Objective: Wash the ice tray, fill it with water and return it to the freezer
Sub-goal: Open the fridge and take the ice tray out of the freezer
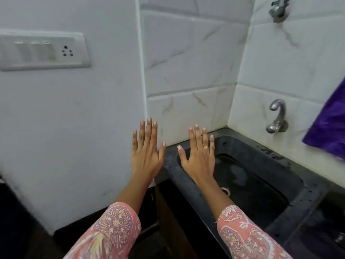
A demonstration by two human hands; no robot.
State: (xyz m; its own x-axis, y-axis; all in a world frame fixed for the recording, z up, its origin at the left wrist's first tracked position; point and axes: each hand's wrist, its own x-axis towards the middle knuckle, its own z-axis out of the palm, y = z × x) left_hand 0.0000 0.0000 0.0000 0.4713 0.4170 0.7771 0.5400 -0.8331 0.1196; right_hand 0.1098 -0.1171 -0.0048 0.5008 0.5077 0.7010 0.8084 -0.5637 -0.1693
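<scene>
Left hand (146,154): flat and fully open, back toward the camera, fingers straight and a little spread, thumb angled out to the right. It holds nothing. It is raised in front of the edge where the plain white wall (74,128) meets the tiles, just left of the sink.

Right hand (199,157): flat and fully open in the same way, with straight fingers and the thumb out to the left. It grips nothing. It is above the left end of the sink bowl, close beside the left hand but apart from it.

Ring (205,147): a small gold one on a finger of the right hand.

Sleeves: pink with a pale printed pattern, on the left forearm (112,230) and the right forearm (246,234), both ending short of the wrist.

Ice tray: not in this view, so where it lies cannot be told.

Sink (261,144): a dark stone-look basin set in the corner, with water drops on its rim and a wet sheen inside.

Drain (226,191): a pale ring in the bowl, partly hidden by the right forearm.

Lower tap (277,116): chrome, on the right-hand tiled wall, its spout curving up and over above the sink's far edge.

Upper tap (279,9): a second chrome fitting high on the same wall.

Tiles (186,62): white with grey veining, on both walls of the corner.

Purple cloth (330,128): hanging at the right edge, beside the lower tap.

Switchboard (43,50): white, on the plain wall at upper left — rocker switches and a socket.
</scene>
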